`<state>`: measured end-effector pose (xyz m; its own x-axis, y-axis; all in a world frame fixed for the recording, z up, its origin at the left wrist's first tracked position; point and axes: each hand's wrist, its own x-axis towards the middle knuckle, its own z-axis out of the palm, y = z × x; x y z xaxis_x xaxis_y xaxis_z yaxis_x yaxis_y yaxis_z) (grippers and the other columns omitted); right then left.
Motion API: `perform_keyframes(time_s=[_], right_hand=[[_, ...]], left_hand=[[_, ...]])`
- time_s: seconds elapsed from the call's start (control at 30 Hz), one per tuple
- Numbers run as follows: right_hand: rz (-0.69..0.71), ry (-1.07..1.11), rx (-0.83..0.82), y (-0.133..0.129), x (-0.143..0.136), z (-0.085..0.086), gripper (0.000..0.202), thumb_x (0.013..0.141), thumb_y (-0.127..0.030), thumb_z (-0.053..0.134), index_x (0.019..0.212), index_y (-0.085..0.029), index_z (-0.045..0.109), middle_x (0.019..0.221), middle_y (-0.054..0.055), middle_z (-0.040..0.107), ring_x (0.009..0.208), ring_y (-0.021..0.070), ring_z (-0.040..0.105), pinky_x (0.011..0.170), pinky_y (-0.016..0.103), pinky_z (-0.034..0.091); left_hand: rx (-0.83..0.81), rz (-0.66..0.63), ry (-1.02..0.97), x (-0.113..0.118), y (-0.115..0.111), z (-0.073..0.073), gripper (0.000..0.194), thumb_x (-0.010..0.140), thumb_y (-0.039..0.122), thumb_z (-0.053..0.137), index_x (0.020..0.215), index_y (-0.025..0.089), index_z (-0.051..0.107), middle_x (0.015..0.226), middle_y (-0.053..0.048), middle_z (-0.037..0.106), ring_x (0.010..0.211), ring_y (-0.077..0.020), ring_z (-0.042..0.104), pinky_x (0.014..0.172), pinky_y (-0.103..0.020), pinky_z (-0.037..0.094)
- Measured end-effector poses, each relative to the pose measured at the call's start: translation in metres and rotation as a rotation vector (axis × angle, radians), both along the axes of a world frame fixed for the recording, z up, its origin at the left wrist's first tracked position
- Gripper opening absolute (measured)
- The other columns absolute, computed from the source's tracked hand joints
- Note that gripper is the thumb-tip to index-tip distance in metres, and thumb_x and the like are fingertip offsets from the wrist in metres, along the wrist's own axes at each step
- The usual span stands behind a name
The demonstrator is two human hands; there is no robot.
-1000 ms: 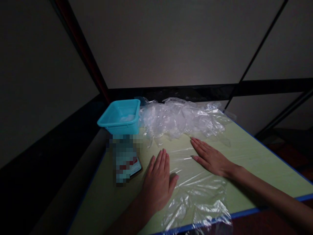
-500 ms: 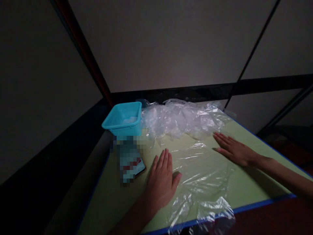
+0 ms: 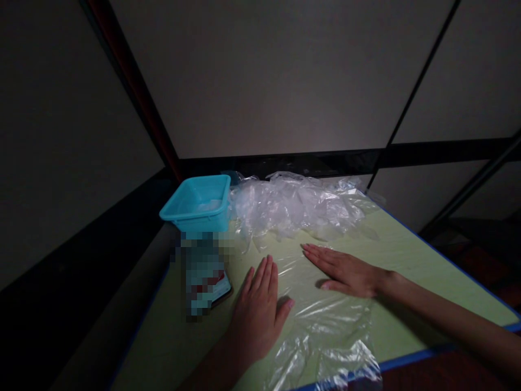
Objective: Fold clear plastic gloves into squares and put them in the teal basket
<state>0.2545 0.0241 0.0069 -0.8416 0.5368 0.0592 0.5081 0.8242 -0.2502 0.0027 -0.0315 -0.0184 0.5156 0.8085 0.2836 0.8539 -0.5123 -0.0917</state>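
Note:
A clear plastic bag (image 3: pixel 325 326) lies spread on the table, its near end hanging over the front edge. My left hand (image 3: pixel 258 307) rests flat along the bag's left side, fingers together and thumb out. Across the bag's upper right part lies my right hand (image 3: pixel 342 269), palm down with fingers stretched toward the left. Neither hand grips anything. Just beyond my fingertips sits a crumpled heap of clear plastic bags (image 3: pixel 293 203).
A turquoise plastic basin (image 3: pixel 199 220) with something whitish inside stands at the back left. In front of it lies a phone (image 3: pixel 222 288), partly blurred out. The pale green table (image 3: pixel 407 320) has blue edging, and wall panels (image 3: pixel 277 81) rise behind it.
My right hand has slid left from the table beside the bag onto the bag. My left hand stays flat at its left side. The view has shifted slightly.

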Motion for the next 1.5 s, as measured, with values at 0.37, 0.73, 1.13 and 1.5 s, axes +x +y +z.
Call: perform_keyframes(time_s=[0.37, 0.73, 1.13, 1.5], right_hand=[[-0.104, -0.012, 0.057, -0.004, 0.018, -0.011, 0.069, 0.092, -0.046, 0.035, 0.144, -0.012, 0.004, 0.149, 0.01, 0.006, 0.136, 0.0229, 0.009, 0.11, 0.043, 0.019], [-0.427, 0.024, 0.173, -0.01, 0.007, -0.028, 0.067, 0.092, -0.051, 0.03, 0.145, -0.015, 0.011, 0.147, 0.011, 0.021, 0.134, 0.0247, 0.018, 0.108, 0.044, 0.025], [-0.535, -0.011, 0.223, -0.015, -0.003, -0.031, 0.068, 0.092, -0.054, 0.024, 0.141, -0.006, 0.027, 0.143, 0.017, 0.03, 0.133, 0.0253, 0.021, 0.108, 0.043, 0.026], [-0.57, -0.046, 0.211, -0.009, 0.001, -0.033, 0.074, 0.09, -0.058, 0.019, 0.139, -0.003, 0.03, 0.142, 0.018, 0.031, 0.133, 0.026, 0.024, 0.108, 0.041, 0.025]], left_hand=[[-0.042, 0.015, -0.132, -0.003, 0.002, -0.006, 0.064, 0.091, 0.046, 0.035, 0.136, 0.001, 0.028, 0.142, -0.022, 0.03, 0.133, -0.0286, 0.025, 0.103, -0.044, 0.034], [-0.036, 0.051, -0.462, -0.003, -0.001, 0.025, 0.054, 0.096, 0.034, 0.024, 0.143, 0.016, 0.005, 0.148, -0.015, 0.021, 0.135, -0.0225, 0.019, 0.105, -0.045, 0.032], [-0.209, -0.05, -0.15, 0.037, -0.049, 0.008, 0.083, 0.083, 0.065, 0.036, 0.138, 0.004, 0.029, 0.146, -0.018, 0.017, 0.133, -0.0333, 0.015, 0.106, -0.05, 0.03], [-0.225, 0.045, -0.083, 0.012, -0.052, 0.007, 0.079, 0.083, 0.061, 0.04, 0.141, 0.011, 0.024, 0.148, -0.013, 0.017, 0.135, -0.0319, 0.014, 0.106, -0.05, 0.027]])
